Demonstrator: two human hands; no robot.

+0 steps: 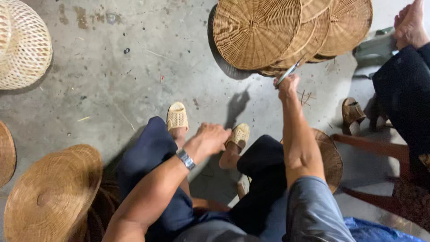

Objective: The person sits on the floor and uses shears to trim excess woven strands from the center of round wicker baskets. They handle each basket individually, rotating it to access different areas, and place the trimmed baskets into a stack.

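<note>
My right hand is stretched forward and grips a slim metal tool whose tip points at the near edge of a stack of round woven rattan trays on the concrete floor. My left hand, with a metal wristwatch on the wrist, hangs loosely curled between my knees and holds nothing that I can see. Below are my dark trousers and my two feet in woven beige sandals.
A pale openwork basket sits at the far left. Domed woven pieces lie at the lower left, and another rests by my right knee. Another person's dark-clad leg and a sandal are at the right.
</note>
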